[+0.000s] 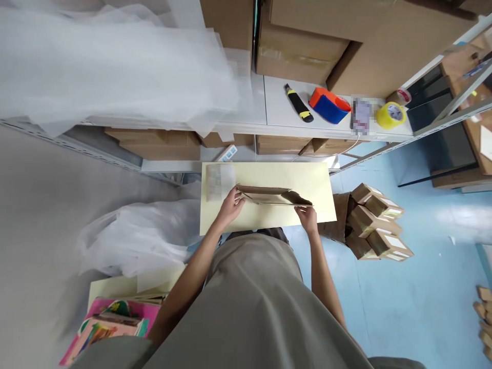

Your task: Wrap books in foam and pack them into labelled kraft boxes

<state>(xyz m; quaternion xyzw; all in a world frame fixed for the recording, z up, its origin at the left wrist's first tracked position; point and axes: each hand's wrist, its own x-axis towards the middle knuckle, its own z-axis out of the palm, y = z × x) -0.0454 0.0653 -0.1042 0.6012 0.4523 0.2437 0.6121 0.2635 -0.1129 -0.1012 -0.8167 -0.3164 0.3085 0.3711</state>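
Note:
Between my two hands is a thin brown cardboard box [269, 197], its long side toward me and a dark opening at its right part. My left hand [231, 205] grips the box's left end, with fingers closed on the edge. At the right end, the fingers of my right hand [307, 218] are closed on the near lower edge. Beneath the box lies a pale yellow board [265, 174]. A translucent wrapped packet [220, 182] rests on the board's left part, a little beyond my left hand.
A shelf ahead carries a box cutter [299, 104], an orange and blue band [329, 105], yellow tape [391, 115] and large cartons [300, 54]. White sheets [115, 72] drape at left. Narrow boxes [374, 220] stand in a carton at right; plastic wrap [146, 236] lies left.

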